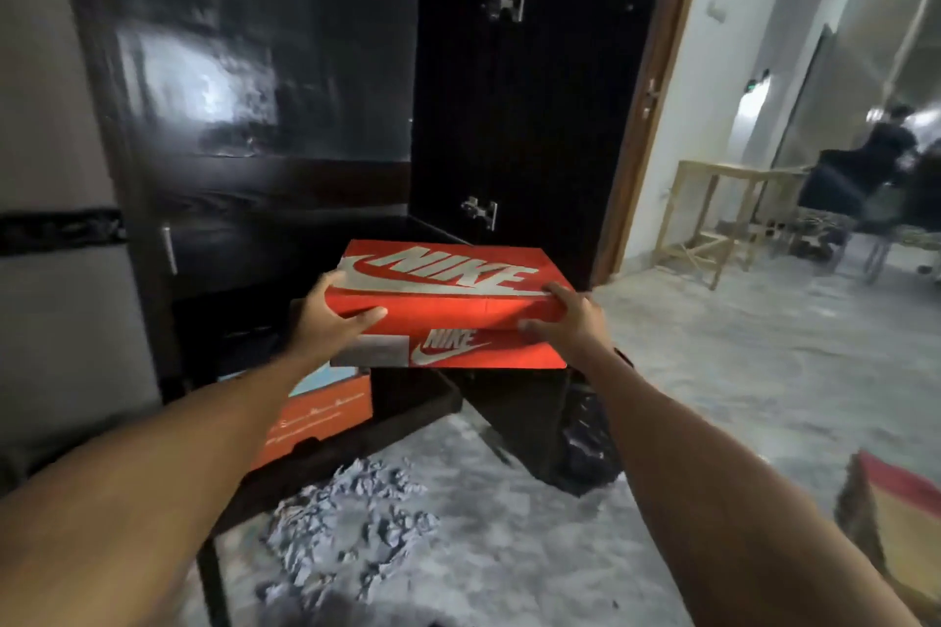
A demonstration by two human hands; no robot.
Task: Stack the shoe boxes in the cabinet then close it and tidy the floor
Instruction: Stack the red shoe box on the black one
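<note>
A red shoe box (448, 300) with a white logo on its lid is held up in front of the dark cabinet (265, 82). My left hand (326, 321) grips its near left corner, thumb along the front face. My right hand (570, 321) grips the near right corner, fingers over the lid's edge. Below and to the left, an orange shoe box (315, 418) lies low down, partly hidden by my left forearm. The cabinet door (550, 92) stands open to the right, its hinges showing.
Crumpled grey paper (356, 514) lies on the floor below my arms. A black bag (585, 443) sits under the open door. A cardboard box (896, 514) is at the right edge. A wooden table (713, 214) and a seated person are in the far room.
</note>
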